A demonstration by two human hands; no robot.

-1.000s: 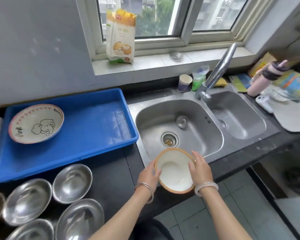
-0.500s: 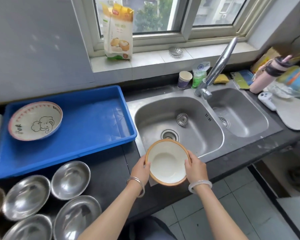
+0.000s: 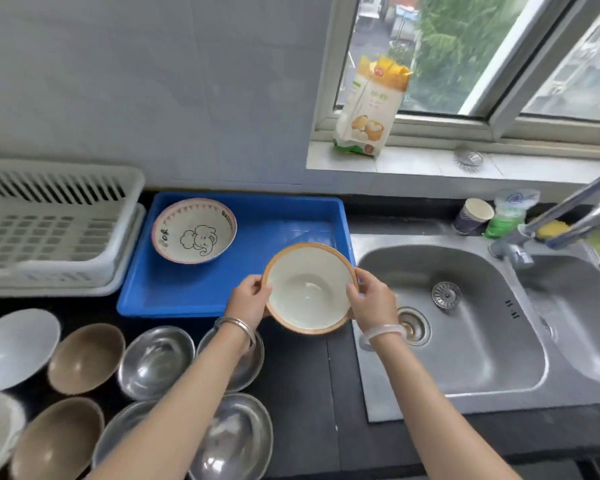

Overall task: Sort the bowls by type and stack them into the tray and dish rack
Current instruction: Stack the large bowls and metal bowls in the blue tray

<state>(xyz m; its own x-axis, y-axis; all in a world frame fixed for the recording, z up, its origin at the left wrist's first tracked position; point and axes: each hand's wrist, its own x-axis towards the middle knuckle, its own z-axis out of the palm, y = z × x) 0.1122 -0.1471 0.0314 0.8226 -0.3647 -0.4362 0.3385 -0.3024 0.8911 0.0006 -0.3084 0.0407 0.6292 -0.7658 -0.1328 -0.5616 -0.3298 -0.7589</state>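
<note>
Both hands hold a white bowl with a tan rim above the right front corner of the blue tray. My left hand grips its left rim, and my right hand its right rim. An elephant-print bowl lies in the tray's back left. A white dish rack stands left of the tray. On the dark counter in front lie several steel bowls, two brown bowls and a pale bowl; my left forearm covers parts of some steel bowls.
A double steel sink with a faucet fills the right side. A paper cup and a green pouch stand behind it. A food bag leans on the windowsill.
Both hands carried the tan-rimmed bowl left and away from the sink's front edge to above the tray's corner. The view swung left, bringing the dish rack and more bowls into sight.
</note>
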